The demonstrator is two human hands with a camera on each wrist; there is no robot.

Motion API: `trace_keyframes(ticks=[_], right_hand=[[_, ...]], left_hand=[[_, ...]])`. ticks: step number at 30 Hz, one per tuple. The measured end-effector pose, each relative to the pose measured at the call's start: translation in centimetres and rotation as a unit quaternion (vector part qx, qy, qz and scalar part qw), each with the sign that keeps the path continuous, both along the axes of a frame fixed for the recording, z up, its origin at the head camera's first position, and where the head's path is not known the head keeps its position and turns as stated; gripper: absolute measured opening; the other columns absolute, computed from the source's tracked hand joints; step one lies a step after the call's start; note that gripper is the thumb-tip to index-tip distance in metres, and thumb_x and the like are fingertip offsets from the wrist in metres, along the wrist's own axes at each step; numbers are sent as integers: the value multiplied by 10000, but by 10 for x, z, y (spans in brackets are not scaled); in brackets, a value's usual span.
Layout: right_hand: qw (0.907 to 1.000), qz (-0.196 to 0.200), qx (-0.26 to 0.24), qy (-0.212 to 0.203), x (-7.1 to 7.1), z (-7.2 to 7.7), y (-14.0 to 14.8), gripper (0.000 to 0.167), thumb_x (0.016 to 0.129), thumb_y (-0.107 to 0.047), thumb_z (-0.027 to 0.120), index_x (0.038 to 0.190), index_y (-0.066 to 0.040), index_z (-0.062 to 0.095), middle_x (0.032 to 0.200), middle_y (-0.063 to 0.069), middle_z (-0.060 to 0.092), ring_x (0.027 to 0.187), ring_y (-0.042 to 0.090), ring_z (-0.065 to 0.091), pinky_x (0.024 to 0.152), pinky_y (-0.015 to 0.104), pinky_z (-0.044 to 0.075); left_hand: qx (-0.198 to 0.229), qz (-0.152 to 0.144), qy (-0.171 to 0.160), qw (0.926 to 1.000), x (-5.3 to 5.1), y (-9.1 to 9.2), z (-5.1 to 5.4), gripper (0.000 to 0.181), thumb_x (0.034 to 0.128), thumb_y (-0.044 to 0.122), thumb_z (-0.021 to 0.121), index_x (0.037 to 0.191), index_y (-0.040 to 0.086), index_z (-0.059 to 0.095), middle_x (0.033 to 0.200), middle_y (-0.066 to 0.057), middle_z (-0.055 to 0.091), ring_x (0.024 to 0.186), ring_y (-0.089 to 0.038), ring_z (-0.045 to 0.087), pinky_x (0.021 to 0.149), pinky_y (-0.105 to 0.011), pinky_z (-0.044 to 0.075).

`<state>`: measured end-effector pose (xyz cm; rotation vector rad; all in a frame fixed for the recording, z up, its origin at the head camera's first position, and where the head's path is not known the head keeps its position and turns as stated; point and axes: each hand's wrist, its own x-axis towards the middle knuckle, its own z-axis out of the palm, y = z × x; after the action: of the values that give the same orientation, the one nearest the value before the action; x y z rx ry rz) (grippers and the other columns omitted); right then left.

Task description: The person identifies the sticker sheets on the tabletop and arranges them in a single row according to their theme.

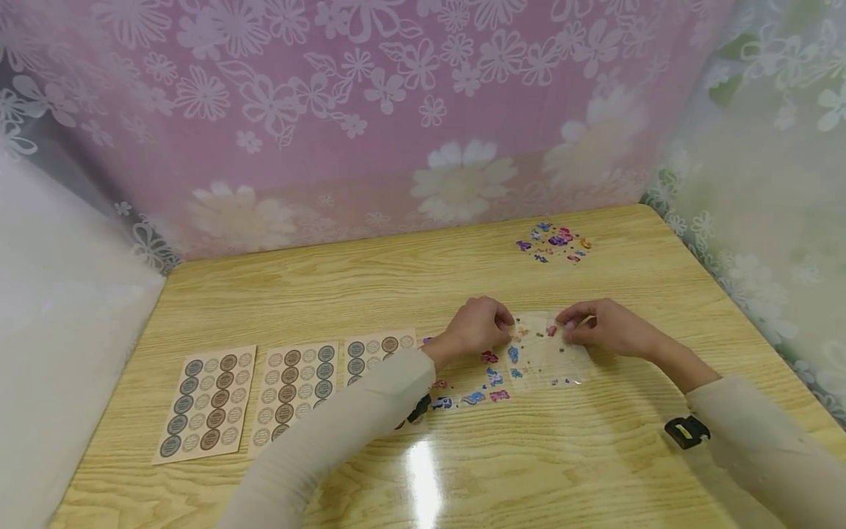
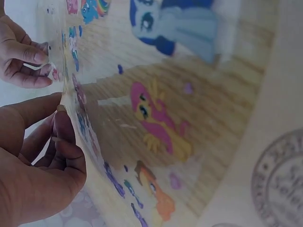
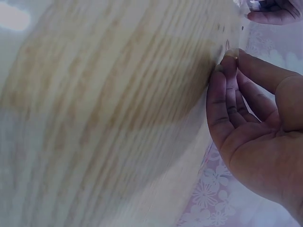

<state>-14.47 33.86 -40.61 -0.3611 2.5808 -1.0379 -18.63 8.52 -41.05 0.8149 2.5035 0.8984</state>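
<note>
A clear sticker sheet (image 1: 548, 367) with small colourful stickers lies between the two hands. At its upper left, my left hand (image 1: 479, 324) pinches the edge between thumb and fingers. The right hand (image 1: 603, 328) pinches near its upper right corner, close to a small pink sticker (image 1: 551, 331); its thumb and fingertips meet in the right wrist view. Another clear sheet of cartoon pony stickers (image 1: 474, 399) lies to the left, partly hidden by my left hand and forearm. A yellow pony with pink hair (image 2: 163, 125) shows large in the left wrist view.
Three tan sheets of round labels, the left one (image 1: 205, 404), middle one (image 1: 291, 397) and right one (image 1: 381, 344), lie in a row at left; the sleeve covers part of them. A cluster of pony stickers (image 1: 558, 240) lies at the table's far right. A flowered curtain (image 1: 370, 147) hangs behind.
</note>
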Motion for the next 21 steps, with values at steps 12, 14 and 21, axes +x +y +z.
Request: trace_keyframes(ticks=[12, 14, 21], right_hand=[[9999, 57, 147, 23, 1, -2, -1, 301, 916, -132, 655, 1172, 26, 631, 924, 30, 615, 792, 176, 576, 658, 287, 486], [9998, 54, 198, 35, 1, -2, -2, 297, 914, -124, 655, 1170, 25, 632, 922, 30, 616, 792, 177, 575, 658, 288, 486], [9991, 8, 395, 145, 3, 0, -5, 297, 896, -126, 675, 1149, 24, 641, 930, 38, 613, 800, 171, 570, 668, 305, 483]], left_hand=[[-282, -18, -31, 9996, 0, 0, -1, 199, 852, 148, 727, 1044, 99, 730, 878, 60, 660, 717, -51, 557, 651, -176, 449], [-382, 7, -24, 9993, 0, 0, 0, 176, 848, 169, 736, 1013, 109, 733, 864, 68, 658, 703, -52, 558, 636, -181, 448], [-915, 63, 463, 9947, 1, 0, 2, 189, 828, 301, 761, 960, 169, 729, 893, 86, 648, 691, -73, 537, 560, -197, 429]])
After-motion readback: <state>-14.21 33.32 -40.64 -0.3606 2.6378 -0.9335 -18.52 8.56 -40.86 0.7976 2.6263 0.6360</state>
